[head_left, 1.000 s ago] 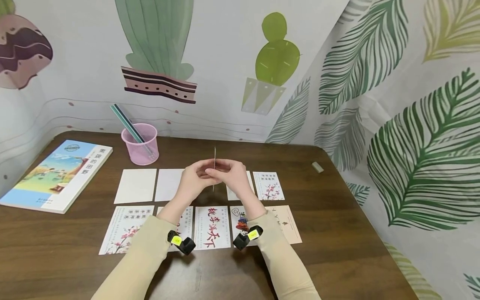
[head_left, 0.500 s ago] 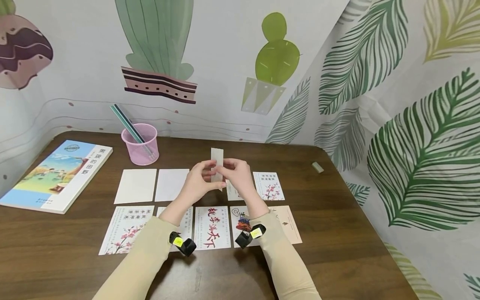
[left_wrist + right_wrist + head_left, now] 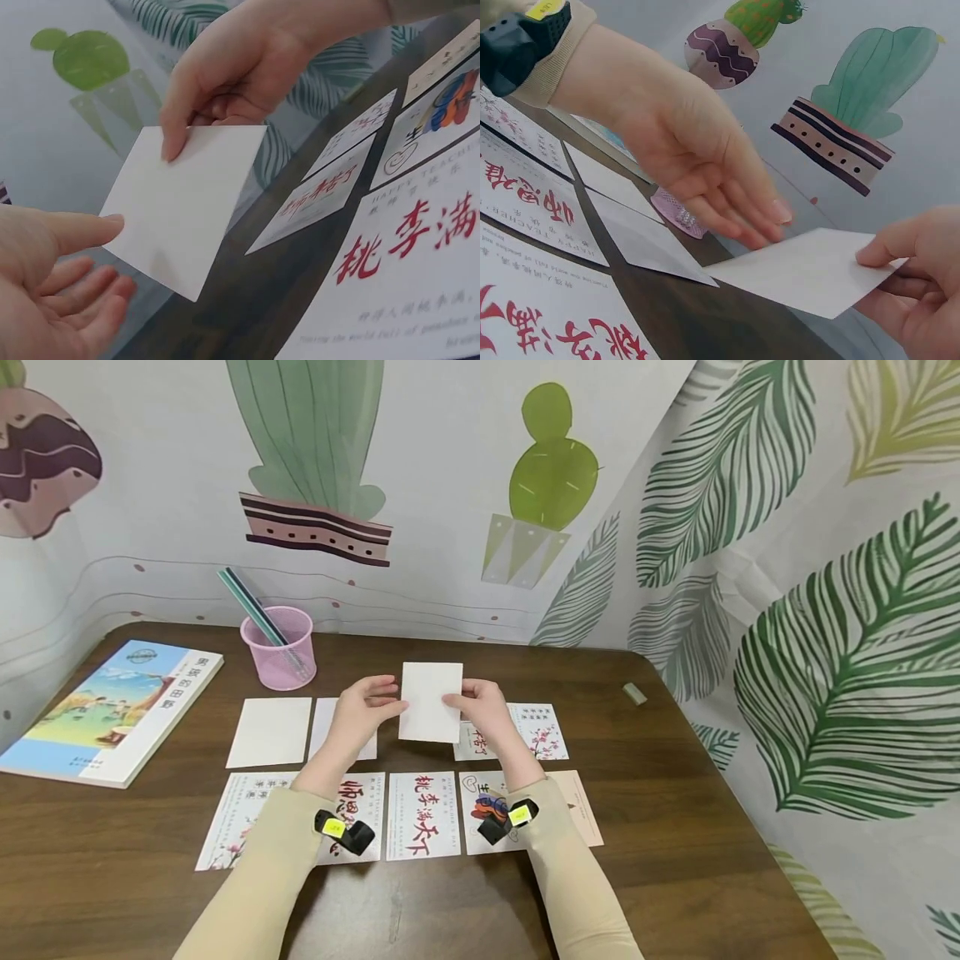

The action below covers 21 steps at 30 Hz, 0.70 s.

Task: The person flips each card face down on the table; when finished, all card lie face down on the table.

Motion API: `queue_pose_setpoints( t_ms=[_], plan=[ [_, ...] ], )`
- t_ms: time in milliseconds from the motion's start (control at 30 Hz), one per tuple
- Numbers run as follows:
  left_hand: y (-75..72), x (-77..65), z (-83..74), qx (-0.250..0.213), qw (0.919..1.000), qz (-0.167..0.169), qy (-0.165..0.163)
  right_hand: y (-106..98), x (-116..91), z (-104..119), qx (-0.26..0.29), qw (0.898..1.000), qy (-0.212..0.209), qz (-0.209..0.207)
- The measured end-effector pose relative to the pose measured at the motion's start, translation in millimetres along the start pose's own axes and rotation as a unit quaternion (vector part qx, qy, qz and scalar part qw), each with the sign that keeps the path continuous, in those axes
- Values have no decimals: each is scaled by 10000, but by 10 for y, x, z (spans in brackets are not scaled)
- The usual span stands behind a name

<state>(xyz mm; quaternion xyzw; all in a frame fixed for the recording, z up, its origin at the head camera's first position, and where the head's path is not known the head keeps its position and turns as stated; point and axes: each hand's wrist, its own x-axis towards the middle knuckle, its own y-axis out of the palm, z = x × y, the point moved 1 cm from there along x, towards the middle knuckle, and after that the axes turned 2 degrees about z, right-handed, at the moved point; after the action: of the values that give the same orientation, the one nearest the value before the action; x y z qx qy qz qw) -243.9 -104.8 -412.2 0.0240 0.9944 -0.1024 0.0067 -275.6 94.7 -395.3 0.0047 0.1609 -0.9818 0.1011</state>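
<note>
My right hand (image 3: 489, 714) pinches a blank white card (image 3: 431, 703) by its right side, thumb on the face turned to me and fingers behind. The card is held up over the back row of cards. At its left edge is my left hand (image 3: 362, 710), fingers loosely spread, thumb tip overlapping the edge in the left wrist view. In the right wrist view, the left fingers (image 3: 754, 217) hang beside the card's near edge, not curled round it. Below lies a card with red characters (image 3: 422, 816), among several printed cards in a front row.
Two blank cards, one cream (image 3: 268, 732) and one white (image 3: 367, 750), lie at back left. A blossom card (image 3: 537, 732) lies at back right. Beyond stand a pink mesh pen cup (image 3: 279, 647), a book (image 3: 112, 710) and, far right, an eraser-like block (image 3: 634, 694).
The card has turned from edge-on to its blank face towards me. My left hand has moved left and loosened from it, while the right hand keeps hold.
</note>
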Motion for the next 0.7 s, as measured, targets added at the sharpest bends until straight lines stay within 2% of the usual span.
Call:
queue_pose_setpoints(
  t_ms=[133,333,533,700],
  plan=[
    [-41,24,61,60,9992,130,-369,30,-5,-11,90,9994,24,320],
    [-1,58,95,179,9988,125,-449,59,-16,-13,31,9987,6,500],
    [2,49,96,310,9984,118,-459,48,-5,-40,-407,9986,92,316],
    [-5,53,113,453,9976,200,-489,32,26,-97,-426,9985,318,92]
  ],
)
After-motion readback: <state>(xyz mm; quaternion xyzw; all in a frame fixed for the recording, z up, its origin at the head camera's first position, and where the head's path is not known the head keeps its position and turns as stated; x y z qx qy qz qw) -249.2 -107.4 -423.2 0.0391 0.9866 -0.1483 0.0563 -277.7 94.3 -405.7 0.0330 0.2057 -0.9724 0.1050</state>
